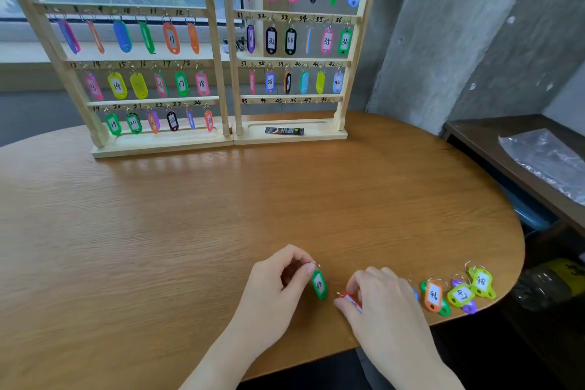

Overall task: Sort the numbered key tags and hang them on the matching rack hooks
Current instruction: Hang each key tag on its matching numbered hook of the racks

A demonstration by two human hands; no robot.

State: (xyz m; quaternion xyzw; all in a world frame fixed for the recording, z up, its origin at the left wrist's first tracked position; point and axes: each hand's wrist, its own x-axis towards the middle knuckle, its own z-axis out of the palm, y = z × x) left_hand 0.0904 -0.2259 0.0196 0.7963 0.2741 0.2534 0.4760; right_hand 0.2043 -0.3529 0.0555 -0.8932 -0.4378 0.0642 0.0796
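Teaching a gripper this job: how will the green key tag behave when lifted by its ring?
The green tag, pinched at its ring by the left hand, hangs tilted, so it probably swings freely. It looks like thin stiff plastic: likely light, flat, unlikely to roll.

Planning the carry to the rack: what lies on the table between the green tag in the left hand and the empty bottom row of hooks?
Only bare tabletop, then the rack's base tray holding a small dark tube, in the head view.
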